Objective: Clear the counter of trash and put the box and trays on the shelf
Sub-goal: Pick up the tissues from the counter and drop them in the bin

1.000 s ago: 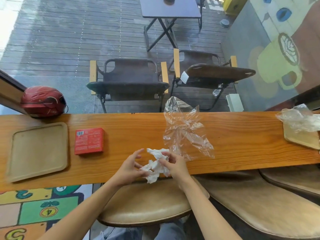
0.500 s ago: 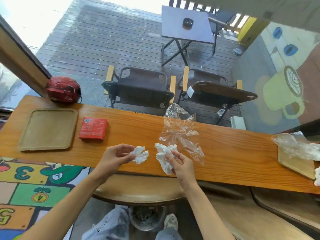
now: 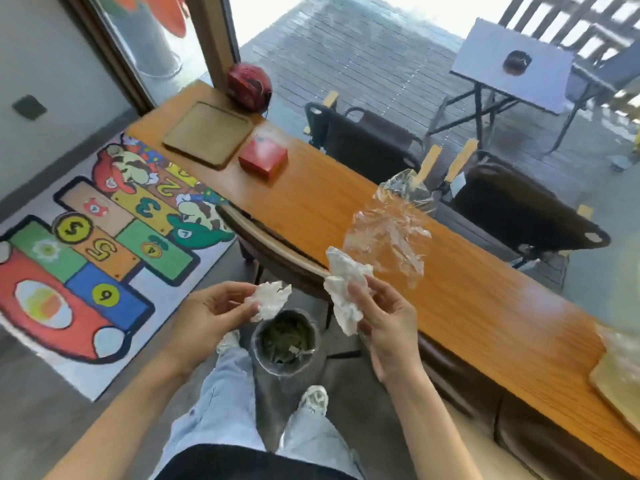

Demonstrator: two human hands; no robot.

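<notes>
Above floor bin: upright long tissue and small wad, each finger-pinched.

Second tray: cut off by right edge, partly under clear plastic. Bin contents: blurred, unidentifiable. Red box label: unreadable.

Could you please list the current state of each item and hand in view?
Left hand: holding a small crumpled white tissue.
Right hand: holding a larger crumpled white tissue.
Round bin: open, partly filled.
Clear plastic bag: crumpled on counter.
Red box: closed.
Square wooden tray: empty.
</notes>
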